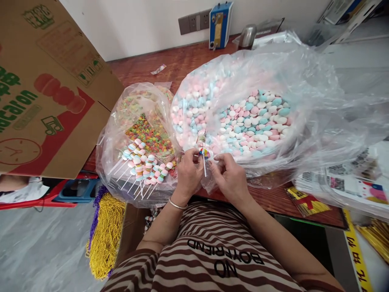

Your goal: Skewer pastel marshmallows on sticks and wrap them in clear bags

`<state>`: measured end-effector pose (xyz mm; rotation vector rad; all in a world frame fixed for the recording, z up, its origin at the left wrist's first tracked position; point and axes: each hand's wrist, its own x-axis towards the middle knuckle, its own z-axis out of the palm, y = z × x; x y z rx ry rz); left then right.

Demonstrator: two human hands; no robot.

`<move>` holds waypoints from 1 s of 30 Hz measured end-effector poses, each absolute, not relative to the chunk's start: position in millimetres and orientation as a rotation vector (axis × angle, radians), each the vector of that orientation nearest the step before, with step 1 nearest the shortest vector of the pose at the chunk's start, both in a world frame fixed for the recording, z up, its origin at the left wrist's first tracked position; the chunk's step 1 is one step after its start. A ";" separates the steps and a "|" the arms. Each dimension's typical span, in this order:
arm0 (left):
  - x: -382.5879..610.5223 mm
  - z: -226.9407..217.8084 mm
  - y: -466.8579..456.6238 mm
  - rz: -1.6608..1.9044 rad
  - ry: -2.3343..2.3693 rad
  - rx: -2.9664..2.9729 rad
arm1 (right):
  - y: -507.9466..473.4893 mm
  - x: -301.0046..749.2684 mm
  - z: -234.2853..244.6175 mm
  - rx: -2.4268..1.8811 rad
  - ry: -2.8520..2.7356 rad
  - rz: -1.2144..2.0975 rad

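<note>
In front of my body, my left hand (190, 170) pinches a lollipop (204, 167) with a white stick pointing down and a small colourful patch near its top. Its upper end blends into the plastic behind, so the candy is hard to make out. My right hand (229, 178) is closed beside it, fingertips together at the edge of the clear wrapper (209, 184). Left of my hands, finished-looking marshmallow sticks (146, 164) lie in a pile on a clear bag of small multicoloured candies (148, 132). Behind my hands spreads a large open bag of pink, blue and white candies (252, 121).
A big cardboard box (60, 89) leans in at the left. Along the wall stand a blue device (220, 26) and a metal cup (247, 36). Gold twist ties (306, 201) lie at the right table edge, with printed bags (349, 178) beyond. Yellow cords (106, 235) hang lower left.
</note>
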<state>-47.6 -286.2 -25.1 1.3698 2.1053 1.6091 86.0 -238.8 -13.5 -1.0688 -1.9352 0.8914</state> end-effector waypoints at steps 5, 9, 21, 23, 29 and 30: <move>-48.7 -21.7 -286.4 1.587 1.984 1.506 | -231.0 80.3 -16.8 -0.916 -2.104 0.490; -50.9 -22.8 -286.0 1.533 1.972 1.626 | -228.2 78.4 -18.7 -0.919 -2.118 0.377; -51.2 -18.3 -283.7 1.553 1.900 1.666 | -222.1 82.6 -13.8 -0.821 -2.063 0.600; -50.8 -20.0 -284.1 1.546 1.894 1.670 | -219.4 82.5 -10.8 -0.840 -2.104 0.679; -41.7 -27.8 -283.9 1.579 1.898 1.660 | -215.7 73.1 -11.7 -0.911 -1.942 0.962; -40.2 -28.7 -283.4 1.600 1.904 1.652 | -216.3 71.1 -12.5 -0.925 -1.915 0.964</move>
